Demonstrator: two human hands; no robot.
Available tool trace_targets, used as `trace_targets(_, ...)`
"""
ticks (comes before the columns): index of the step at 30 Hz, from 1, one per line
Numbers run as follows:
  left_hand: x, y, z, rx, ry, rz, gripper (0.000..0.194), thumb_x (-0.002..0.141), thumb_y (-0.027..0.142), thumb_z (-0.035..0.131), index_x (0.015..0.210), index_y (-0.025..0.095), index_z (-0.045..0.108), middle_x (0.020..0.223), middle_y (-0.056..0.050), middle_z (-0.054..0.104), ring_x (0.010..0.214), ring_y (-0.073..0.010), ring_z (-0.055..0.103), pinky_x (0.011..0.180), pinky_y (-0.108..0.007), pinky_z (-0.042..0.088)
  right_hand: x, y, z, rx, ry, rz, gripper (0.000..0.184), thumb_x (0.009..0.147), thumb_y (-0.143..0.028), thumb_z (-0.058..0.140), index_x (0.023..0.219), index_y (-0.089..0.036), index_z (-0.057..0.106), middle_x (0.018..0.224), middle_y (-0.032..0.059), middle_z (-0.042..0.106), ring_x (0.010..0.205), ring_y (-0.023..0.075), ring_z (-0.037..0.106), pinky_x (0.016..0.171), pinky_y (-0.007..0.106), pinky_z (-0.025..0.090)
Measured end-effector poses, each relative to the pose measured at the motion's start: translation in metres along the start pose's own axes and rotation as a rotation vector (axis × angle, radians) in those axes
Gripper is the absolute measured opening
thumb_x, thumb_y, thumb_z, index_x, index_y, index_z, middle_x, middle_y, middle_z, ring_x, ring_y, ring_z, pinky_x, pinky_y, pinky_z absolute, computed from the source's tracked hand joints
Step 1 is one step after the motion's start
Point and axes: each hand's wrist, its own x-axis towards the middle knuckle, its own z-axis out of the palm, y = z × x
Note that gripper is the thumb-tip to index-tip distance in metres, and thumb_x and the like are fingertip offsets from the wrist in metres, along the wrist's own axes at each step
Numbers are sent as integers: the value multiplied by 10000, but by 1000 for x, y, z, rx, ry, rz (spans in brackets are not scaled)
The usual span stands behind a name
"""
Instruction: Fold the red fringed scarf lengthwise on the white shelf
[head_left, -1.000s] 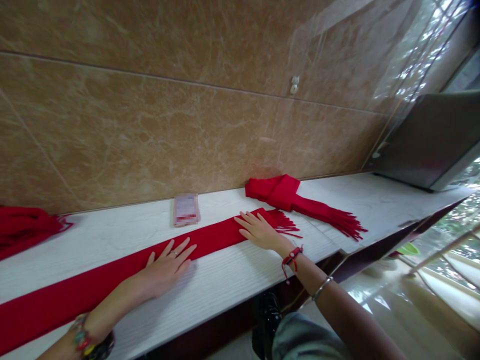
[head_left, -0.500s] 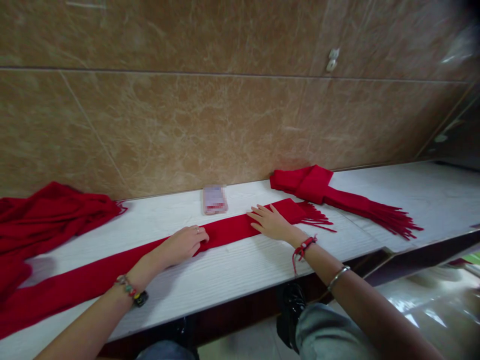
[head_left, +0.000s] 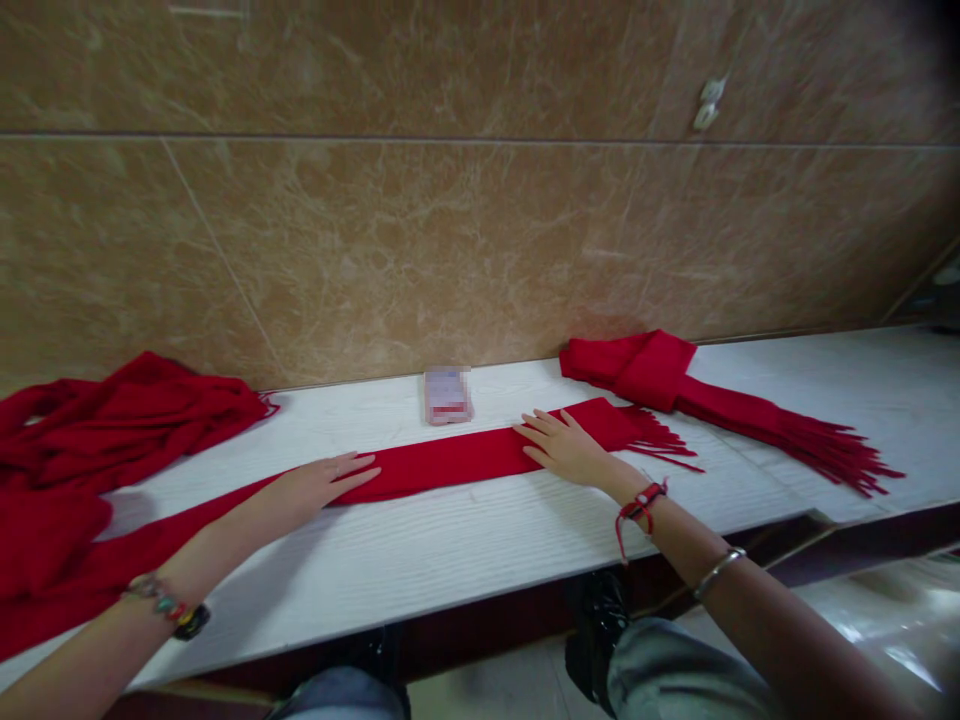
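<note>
A long red scarf [head_left: 442, 466] lies in a narrow flat strip along the white bench top, its fringe [head_left: 664, 435] spread out at the right end. My left hand [head_left: 319, 487] rests on the strip at left of centre, fingers stretched out along the cloth. Near the fringed end, my right hand [head_left: 564, 447] lies flat on the scarf with its fingers apart. Leftward, the strip runs past my left forearm to the edge of the view.
A crumpled heap of red cloth [head_left: 165, 420] lies at the left. Behind the strip sits a small blurred packet [head_left: 448, 396]. To the right rests a folded, knotted red scarf [head_left: 637, 368] with long fringe. A marbled tile wall [head_left: 420, 250] borders the white bench top [head_left: 465, 550].
My left hand has slid left along the scarf, and its curled fingers are now straightened. My right hand stays on the cloth near the fringe. The view has shifted slightly left.
</note>
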Motion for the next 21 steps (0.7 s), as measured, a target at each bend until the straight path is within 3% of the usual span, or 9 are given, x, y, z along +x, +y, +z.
trace_targets(4,-17,-27,-1,92,-34,-16,622,826,20,287,1324,391,303,1407,66,320,1303,-139,252,1066,-342,203,-2,2,1,5,11,-7,391,906,-312,355,1257,-188,474,1320,105,452,1246,265,341,973,485,292)
trace_targets(8,-19,-35,-2,143,-2,-67,665,791,-4,288,1302,419,332,1410,84,302,1328,-164,174,1078,-416,134,-4,5,3,4,19,-11,384,908,-292,351,1254,-185,478,1322,108,448,1247,255,344,981,472,291)
trace_targets(13,-20,-30,-14,13,-171,-74,679,729,31,361,1352,293,294,1435,7,252,1309,-179,239,1043,-357,254,-4,5,3,-3,12,1,388,898,-300,374,1246,-175,489,1326,106,445,1245,269,343,980,475,292)
trace_targets(16,-3,-10,-28,-65,-185,-92,492,793,184,414,1276,276,437,1387,-6,364,1286,-208,295,1030,-361,284,-4,5,5,-7,17,-9,385,897,-294,373,1244,-178,491,1323,108,448,1248,269,337,977,478,290)
trace_targets(18,23,15,-34,-106,-68,-117,392,867,258,344,1224,219,501,1366,-41,399,1271,-201,324,1034,-358,282,-3,5,5,-4,22,-9,381,897,-292,369,1241,-182,494,1322,109,449,1250,264,334,978,477,288)
trace_targets(21,72,63,-29,-128,119,-74,417,916,307,263,1290,198,413,1403,-66,337,1293,-183,276,1054,-381,239,-3,4,4,14,22,1,388,900,-301,361,1245,-180,488,1330,110,438,1256,260,326,984,471,285)
